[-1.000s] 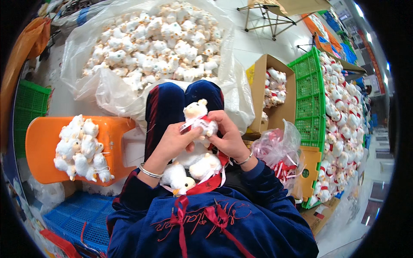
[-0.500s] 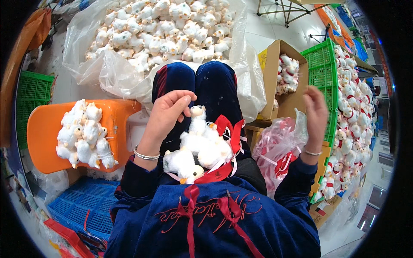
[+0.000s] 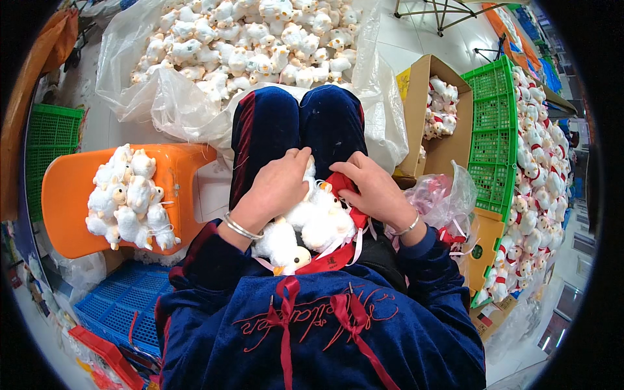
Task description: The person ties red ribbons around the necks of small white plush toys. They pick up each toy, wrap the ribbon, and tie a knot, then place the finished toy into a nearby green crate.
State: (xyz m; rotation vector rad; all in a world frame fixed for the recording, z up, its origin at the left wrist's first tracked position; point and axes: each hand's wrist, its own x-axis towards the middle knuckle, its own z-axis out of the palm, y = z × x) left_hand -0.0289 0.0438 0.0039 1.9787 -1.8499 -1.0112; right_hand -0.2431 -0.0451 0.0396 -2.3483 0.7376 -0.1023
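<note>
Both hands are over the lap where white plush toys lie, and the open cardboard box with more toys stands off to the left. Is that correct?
Not quite: the open cardboard box stands to the right, beside the green crate, as the head view shows. The left hand and right hand are indeed over the lap, where white plush toys lie.

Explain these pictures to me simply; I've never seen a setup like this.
No machine here: the left hand and right hand are a person's own, bare. Every picture comes from a wide camera on the person's head, looking down, so straight edges bend near the rim. White plush toys lie in the lap. The left hand is over one toy; the right is at a red ribbon. How firmly either grips can't be seen. More toys lie on an orange stool at left.
</note>
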